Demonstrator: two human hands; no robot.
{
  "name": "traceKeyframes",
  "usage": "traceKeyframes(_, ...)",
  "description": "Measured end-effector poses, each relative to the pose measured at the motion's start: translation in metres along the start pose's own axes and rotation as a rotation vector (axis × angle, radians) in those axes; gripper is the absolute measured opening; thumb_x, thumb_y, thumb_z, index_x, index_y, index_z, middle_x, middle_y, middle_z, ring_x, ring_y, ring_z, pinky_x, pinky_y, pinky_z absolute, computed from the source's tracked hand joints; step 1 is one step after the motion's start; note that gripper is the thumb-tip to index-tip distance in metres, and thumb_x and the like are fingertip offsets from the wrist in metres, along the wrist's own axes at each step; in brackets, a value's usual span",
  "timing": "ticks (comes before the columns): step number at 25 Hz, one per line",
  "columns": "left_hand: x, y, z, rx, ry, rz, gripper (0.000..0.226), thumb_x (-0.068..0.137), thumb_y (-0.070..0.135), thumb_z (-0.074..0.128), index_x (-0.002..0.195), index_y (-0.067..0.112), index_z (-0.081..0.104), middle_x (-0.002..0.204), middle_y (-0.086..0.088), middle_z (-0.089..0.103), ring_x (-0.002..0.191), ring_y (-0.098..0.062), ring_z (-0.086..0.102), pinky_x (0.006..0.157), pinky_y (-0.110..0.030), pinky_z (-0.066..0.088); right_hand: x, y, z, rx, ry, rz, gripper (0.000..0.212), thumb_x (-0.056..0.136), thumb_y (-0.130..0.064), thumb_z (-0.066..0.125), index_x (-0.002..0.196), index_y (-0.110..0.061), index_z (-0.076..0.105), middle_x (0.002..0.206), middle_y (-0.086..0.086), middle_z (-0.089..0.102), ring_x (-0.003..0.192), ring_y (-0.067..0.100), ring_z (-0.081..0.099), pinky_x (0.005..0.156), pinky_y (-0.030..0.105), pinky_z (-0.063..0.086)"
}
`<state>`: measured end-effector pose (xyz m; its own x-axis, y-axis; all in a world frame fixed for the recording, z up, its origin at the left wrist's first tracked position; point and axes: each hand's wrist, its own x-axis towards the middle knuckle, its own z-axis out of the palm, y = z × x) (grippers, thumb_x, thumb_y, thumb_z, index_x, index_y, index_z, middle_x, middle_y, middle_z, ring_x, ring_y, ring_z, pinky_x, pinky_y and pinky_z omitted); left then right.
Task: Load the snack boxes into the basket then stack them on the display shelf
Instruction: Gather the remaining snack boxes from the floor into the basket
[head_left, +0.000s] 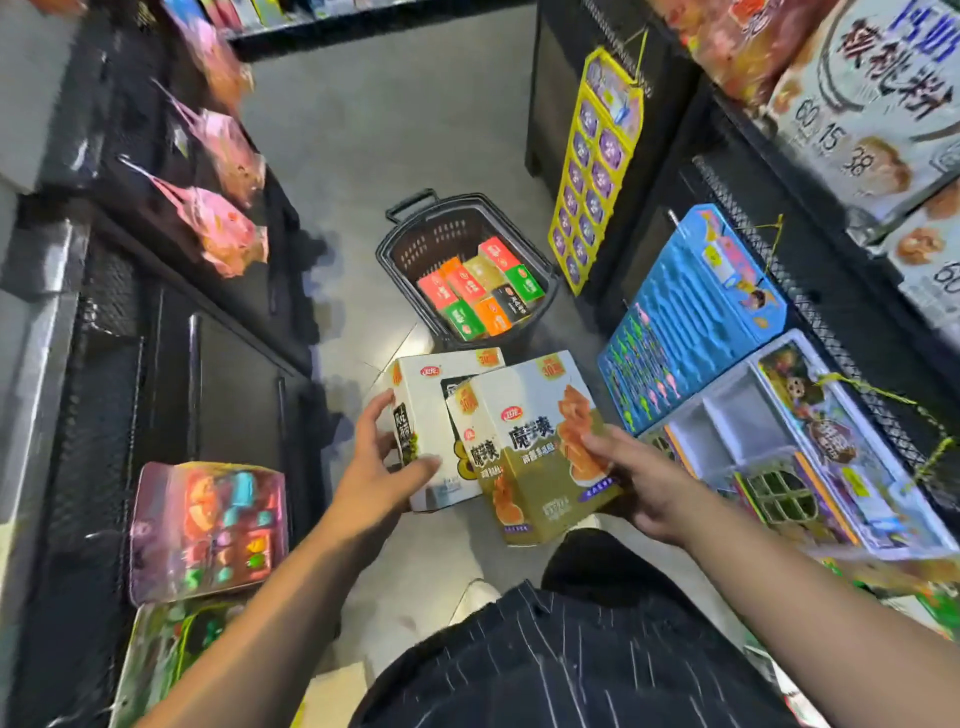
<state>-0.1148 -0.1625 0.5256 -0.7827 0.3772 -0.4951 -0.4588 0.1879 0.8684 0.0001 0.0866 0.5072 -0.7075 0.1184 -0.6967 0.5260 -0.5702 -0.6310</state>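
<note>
Two boxes in the air! The left grip (379, 467) is clamped on the white snack box (423, 415), thumb across its face and fingers round its far side. The right grip (644, 483) is clamped on the olive snack box (540, 467), fingers pressed on its front. Both boxes stand roughly upright with their tops tipped away from the grips, and the olive one overlaps the white one's right edge.

Here is what the drop turns on: the basket (441, 228) sits on the floor (374, 130) dead ahead of both grips and below them, just past the box tops. Its long axis runs away from the grips, handle at the far end. Small colourful packs (483, 291) fill the end nearer the grips, while the farther end shows bare mesh. That looks like the spot for these two, so it means a reach forward and over the packs. Neither grip is clearly nearer, though the white box's top sits closest to the rim.

Now the labels. Each box carries a badge reading "30" and a red oval logo too small to read. The olive one has big characters that look like 魔芋爽. Up past the right grip, a shelf pack (862, 104) shows 60, 15 and 38.
</note>
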Motion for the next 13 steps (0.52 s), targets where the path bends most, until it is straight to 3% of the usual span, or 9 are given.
traceKeyframes(4,0.058,0.017,-0.018,-0.015,0.057,-0.037,0.079,0.085,0.0,0.07,0.14,0.043,0.033,0.128,-0.005,0.057,0.112,-0.021,0.062,0.07,-0.027,0.06,0.061,-0.038,0.016,0.002,-0.034,-0.013,0.043,0.07,-0.024,0.067,0.112,-0.014,0.061,0.094,0.007,0.071,0.079,0.022,0.068,0.069,0.034,0.053)
traceKeyframes(8,0.132,0.051,-0.035,0.085,0.119,-0.033,0.082,0.074,0.021,0.078,0.134,0.056,0.035,0.132,-0.006,0.059,0.119,-0.027,0.06,0.095,-0.056,0.051,0.134,-0.099,0.03,-0.01,-0.091,-0.038,0.04,0.071,-0.015,0.065,0.111,-0.008,0.063,0.09,0.009,0.075,0.075,0.02,0.072,0.065,0.03,0.059)
traceKeyframes(11,0.187,0.087,-0.038,0.092,0.167,-0.04,0.082,0.074,0.019,0.076,0.135,0.054,0.034,0.13,-0.004,0.061,0.115,-0.025,0.064,0.093,-0.06,0.051,0.184,-0.153,0.036,-0.036,-0.137,-0.032,0.033,0.073,-0.011,0.07,0.106,-0.006,0.065,0.088,0.011,0.075,0.073,0.021,0.072,0.063,0.03,0.059)
traceKeyframes(13,0.223,0.111,-0.035,0.082,0.192,-0.033,0.088,0.066,0.028,0.079,0.136,0.052,0.033,0.129,-0.006,0.061,0.114,-0.025,0.064,0.09,-0.059,0.053,0.217,-0.191,0.036,-0.068,-0.162,-0.008,0.046,0.067,-0.013,0.082,0.109,-0.005,0.065,0.094,0.012,0.075,0.078,0.022,0.072,0.074,0.032,0.059)
